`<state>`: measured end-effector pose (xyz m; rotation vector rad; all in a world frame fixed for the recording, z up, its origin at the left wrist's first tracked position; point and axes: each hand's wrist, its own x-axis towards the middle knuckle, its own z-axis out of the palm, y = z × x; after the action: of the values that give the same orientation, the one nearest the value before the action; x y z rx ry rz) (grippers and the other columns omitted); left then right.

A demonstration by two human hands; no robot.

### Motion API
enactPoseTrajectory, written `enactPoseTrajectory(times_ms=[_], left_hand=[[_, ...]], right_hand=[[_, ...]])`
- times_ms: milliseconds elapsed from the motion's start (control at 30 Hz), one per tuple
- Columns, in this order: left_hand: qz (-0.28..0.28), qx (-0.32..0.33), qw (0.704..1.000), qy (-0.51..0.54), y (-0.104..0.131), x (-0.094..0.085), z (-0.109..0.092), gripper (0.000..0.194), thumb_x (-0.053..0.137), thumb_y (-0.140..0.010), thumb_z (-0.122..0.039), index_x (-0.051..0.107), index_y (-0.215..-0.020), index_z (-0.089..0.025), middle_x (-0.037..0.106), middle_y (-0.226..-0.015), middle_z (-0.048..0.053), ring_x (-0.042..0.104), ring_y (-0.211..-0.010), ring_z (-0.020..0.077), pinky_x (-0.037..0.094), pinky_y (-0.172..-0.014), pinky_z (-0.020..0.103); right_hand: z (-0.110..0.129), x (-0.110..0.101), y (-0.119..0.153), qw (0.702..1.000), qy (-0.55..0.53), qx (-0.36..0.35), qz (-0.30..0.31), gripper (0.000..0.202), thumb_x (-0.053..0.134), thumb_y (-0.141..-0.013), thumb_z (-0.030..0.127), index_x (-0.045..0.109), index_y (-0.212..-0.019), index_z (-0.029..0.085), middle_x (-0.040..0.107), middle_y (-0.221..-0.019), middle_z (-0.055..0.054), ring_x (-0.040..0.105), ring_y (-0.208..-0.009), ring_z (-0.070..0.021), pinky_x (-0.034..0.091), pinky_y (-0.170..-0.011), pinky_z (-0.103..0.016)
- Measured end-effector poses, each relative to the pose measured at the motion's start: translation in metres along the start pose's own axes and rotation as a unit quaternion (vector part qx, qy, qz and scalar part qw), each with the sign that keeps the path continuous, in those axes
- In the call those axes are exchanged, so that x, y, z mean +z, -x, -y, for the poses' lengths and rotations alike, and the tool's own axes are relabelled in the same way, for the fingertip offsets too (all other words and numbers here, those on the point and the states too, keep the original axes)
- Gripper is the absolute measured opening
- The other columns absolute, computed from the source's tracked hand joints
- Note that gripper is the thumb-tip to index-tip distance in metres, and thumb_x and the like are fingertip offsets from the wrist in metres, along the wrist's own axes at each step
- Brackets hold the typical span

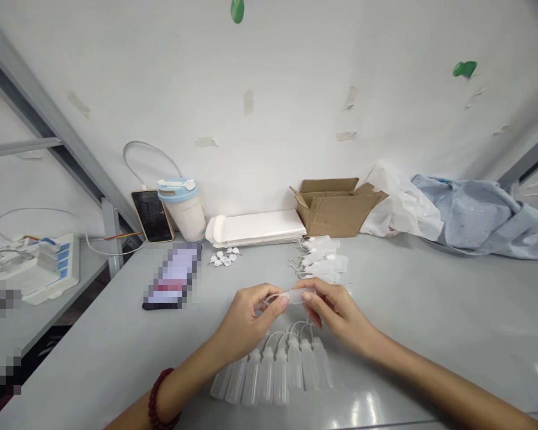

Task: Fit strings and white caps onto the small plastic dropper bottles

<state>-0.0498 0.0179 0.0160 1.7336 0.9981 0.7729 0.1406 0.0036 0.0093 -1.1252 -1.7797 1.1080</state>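
Note:
Between both hands, above the grey table, I hold a small translucent squeeze bottle [297, 295] lying sideways. My left hand [255, 313] pinches its neck end, where a thin strap loops out; the cap there is mostly hidden by my fingers. My right hand [332, 307] grips the bottle's body. Below them lies a row of several clear squeeze bottles [267, 376], necks pointing away from me, with strapped caps. Behind my right hand, several more bottles [325, 263] lie in a pile, necks to the left. Some small white caps [223, 258] are scattered farther left.
A phone [173, 278] lies at the left, with another phone [152, 215] propped beside a tumbler [183, 209]. Along the wall stand white packets [260, 228], a cardboard box [336, 212], a plastic bag [399, 203] and blue cloth [479, 215]. A power strip [54, 269] sits far left.

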Motion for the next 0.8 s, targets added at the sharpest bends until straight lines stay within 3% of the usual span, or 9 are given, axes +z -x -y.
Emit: enactPoseTrajectory(times_ms=[100, 200, 333, 467, 567, 700, 800], left_hand=[[0.010, -0.020, 1.000, 0.022, -0.001, -0.001, 0.000, 0.024, 0.050, -0.086, -0.035, 0.062, -0.080, -0.015, 0.061, -0.068, 0.001, 0.056, -0.065, 0.0140, 0.045, -0.060, 0.024], [0.031, -0.040, 0.997, 0.065, -0.003, -0.002, 0.000, 0.028, 0.050, -0.085, -0.037, 0.059, -0.073, -0.014, 0.056, -0.059, -0.001, 0.053, -0.056, 0.0118, 0.044, -0.055, 0.023], [0.046, -0.051, 0.994, 0.087, -0.003, -0.001, -0.002, 0.027, 0.052, -0.084, -0.037, 0.059, -0.073, -0.013, 0.056, -0.059, 0.000, 0.054, -0.053, 0.0117, 0.045, -0.054, 0.024], [0.040, -0.030, 0.997, 0.059, 0.001, 0.001, -0.004, 0.021, 0.052, -0.084, -0.033, 0.059, -0.078, -0.014, 0.058, -0.059, 0.000, 0.056, -0.055, 0.0128, 0.047, -0.056, 0.024], [0.019, 0.033, 0.999, -0.028, 0.003, 0.002, -0.001, 0.017, 0.050, -0.085, -0.028, 0.059, -0.077, -0.016, 0.058, -0.062, 0.000, 0.056, -0.058, 0.0132, 0.046, -0.058, 0.023], [-0.016, 0.141, 0.978, -0.153, 0.004, 0.003, 0.005, 0.014, 0.048, -0.087, -0.022, 0.058, -0.080, -0.017, 0.057, -0.066, 0.002, 0.053, -0.059, 0.0133, 0.042, -0.058, 0.024], [-0.018, 0.189, 0.965, -0.183, 0.004, 0.004, 0.009, 0.013, 0.046, -0.088, -0.020, 0.057, -0.082, -0.016, 0.057, -0.069, 0.003, 0.052, -0.061, 0.0136, 0.041, -0.058, 0.023]], right_hand=[[-0.005, 0.000, 0.001, 0.995, 0.085, -0.048, -0.007, 0.024, 0.040, -0.093, 0.035, 0.056, -0.099, 0.018, 0.052, -0.066, 0.000, 0.049, -0.055, -0.0128, 0.038, -0.052, -0.024], [-0.012, 0.000, 0.002, 0.970, 0.197, -0.141, -0.020, 0.023, 0.040, -0.093, 0.033, 0.054, -0.104, 0.018, 0.055, -0.075, -0.004, 0.050, -0.064, -0.0165, 0.039, -0.058, -0.028], [-0.015, 0.001, 0.002, 0.956, 0.229, -0.185, -0.007, 0.024, 0.033, -0.095, 0.030, 0.051, -0.104, 0.018, 0.054, -0.076, -0.006, 0.050, -0.067, -0.0182, 0.040, -0.060, -0.029], [-0.005, 0.002, 0.004, 0.980, 0.166, -0.112, 0.001, 0.029, 0.029, -0.096, 0.035, 0.053, -0.092, 0.019, 0.056, -0.075, -0.005, 0.051, -0.067, -0.0176, 0.040, -0.063, -0.030], [0.001, 0.001, 0.003, 0.994, 0.100, -0.038, 0.010, 0.035, 0.031, -0.095, 0.041, 0.055, -0.083, 0.019, 0.056, -0.074, -0.003, 0.051, -0.067, -0.0161, 0.039, -0.063, -0.029], [-0.002, 0.001, -0.001, 0.998, -0.019, 0.052, 0.032, 0.043, 0.038, -0.088, 0.054, 0.048, -0.067, 0.018, 0.038, -0.055, 0.004, 0.035, -0.050, -0.0104, 0.029, -0.048, -0.023], [-0.005, 0.002, -0.004, 0.989, -0.101, 0.101, 0.047, 0.048, 0.040, -0.084, 0.060, 0.037, -0.059, 0.020, 0.027, -0.051, 0.007, 0.024, -0.045, -0.0080, 0.021, -0.043, -0.023]])
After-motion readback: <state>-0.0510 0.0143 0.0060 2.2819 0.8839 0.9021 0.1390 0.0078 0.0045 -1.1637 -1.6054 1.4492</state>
